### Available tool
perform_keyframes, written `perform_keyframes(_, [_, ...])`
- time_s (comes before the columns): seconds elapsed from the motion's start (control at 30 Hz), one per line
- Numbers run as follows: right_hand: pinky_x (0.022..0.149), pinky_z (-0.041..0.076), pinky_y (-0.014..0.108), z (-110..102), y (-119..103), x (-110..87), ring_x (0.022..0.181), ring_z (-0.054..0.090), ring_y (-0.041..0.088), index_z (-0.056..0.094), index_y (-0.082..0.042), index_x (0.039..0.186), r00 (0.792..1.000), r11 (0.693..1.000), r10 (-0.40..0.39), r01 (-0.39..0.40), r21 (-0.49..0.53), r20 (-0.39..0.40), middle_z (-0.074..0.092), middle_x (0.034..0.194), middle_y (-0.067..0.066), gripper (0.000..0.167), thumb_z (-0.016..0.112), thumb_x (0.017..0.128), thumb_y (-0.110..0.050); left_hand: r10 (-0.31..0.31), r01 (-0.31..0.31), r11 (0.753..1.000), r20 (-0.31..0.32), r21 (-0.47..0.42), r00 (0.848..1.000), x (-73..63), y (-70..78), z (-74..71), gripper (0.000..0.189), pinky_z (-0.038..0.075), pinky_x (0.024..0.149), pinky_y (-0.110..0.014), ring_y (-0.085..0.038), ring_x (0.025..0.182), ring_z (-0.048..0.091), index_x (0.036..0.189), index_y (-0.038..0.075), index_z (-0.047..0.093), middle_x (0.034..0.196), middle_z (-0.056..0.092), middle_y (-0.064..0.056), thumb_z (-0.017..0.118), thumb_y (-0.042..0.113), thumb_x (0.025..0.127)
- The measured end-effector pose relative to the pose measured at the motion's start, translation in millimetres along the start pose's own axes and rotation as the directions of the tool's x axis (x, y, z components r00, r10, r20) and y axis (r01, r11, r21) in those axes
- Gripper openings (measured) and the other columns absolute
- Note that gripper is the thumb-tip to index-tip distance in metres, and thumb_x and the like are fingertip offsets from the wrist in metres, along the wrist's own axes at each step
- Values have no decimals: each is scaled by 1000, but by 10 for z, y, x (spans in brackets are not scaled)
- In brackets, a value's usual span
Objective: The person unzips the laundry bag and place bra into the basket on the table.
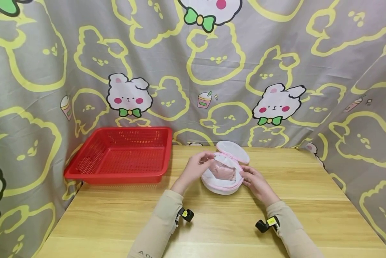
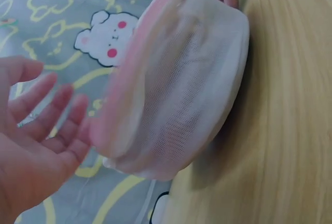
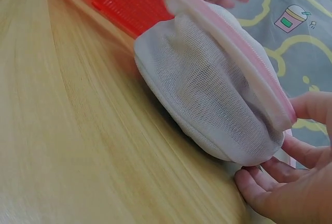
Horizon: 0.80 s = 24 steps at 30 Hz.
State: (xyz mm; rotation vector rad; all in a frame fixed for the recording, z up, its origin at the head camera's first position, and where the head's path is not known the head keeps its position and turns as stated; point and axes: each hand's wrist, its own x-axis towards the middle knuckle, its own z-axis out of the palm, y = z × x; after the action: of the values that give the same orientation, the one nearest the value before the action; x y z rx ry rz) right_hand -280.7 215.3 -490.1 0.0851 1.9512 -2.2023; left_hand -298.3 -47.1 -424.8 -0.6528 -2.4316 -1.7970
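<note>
A round white mesh laundry bag [image 1: 220, 190] with pink zipper trim stands on the table, its lid [image 1: 234, 151] flipped back to the far right. Inside lies a dusty-pink item [image 1: 223, 171], smooth and rounded; its kind cannot be told. My left hand [image 1: 195, 167] hovers at the bag's left rim. In the left wrist view its fingers [image 2: 46, 115] are spread and loosely bent, gripping nothing, close to the pink edge. On the other side my right hand [image 1: 258, 184] holds the bag's right side, thumb at the pink rim and fingers [image 3: 282, 169] against the lower mesh wall.
A red perforated plastic basket [image 1: 115, 177] sits at the back left of the wood-grain table [image 1: 276, 233]. Behind and at both sides hangs a grey curtain [image 1: 167, 61] with yellow outlines and white rabbits.
</note>
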Motion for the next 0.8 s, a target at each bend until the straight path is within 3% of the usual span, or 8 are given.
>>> perform_keyframes(0.13, [87, 50, 20, 1, 4, 4, 94, 59, 0, 34, 6, 139, 1000, 1000, -5, 5, -17, 4, 57, 106, -12, 47, 52, 97, -8, -36, 33, 997, 49, 76, 998, 5, -51, 23, 20, 50, 76, -23, -16, 88, 62, 111, 4, 67, 110, 70, -14, 61, 11, 94])
perform_keyframes(0.4, [90, 50, 19, 9, 2, 5, 99, 58, -1, 29, 9, 143, 1000, 999, -16, 17, -51, 24, 52, 118, -4, 56, 55, 96, -7, -122, 114, 972, 28, 206, 992, 14, -103, 13, 22, 52, 85, -32, -19, 94, 63, 108, 6, 68, 103, 71, -7, 65, 21, 92])
perform_keyframes(0.63, [89, 50, 19, 30, 22, 21, 99, 57, -1, 31, 9, 141, 999, 995, -39, 42, -87, 33, 49, 124, 4, 54, 55, 95, -4, -179, 185, 940, -44, 286, 983, -3, -123, 8, 17, 50, 77, -31, -19, 85, 60, 99, 6, 68, 93, 69, -9, 66, 21, 90])
perform_keyframes(0.8, [89, 50, 18, 16, 30, 14, 100, 57, -1, 30, 10, 142, 997, 992, -51, 57, -114, 49, 50, 123, 4, 55, 55, 95, -6, -185, 209, 908, -100, 364, 978, -8, -146, 9, 13, 51, 75, -31, -19, 81, 59, 94, 5, 67, 88, 68, -9, 65, 16, 88])
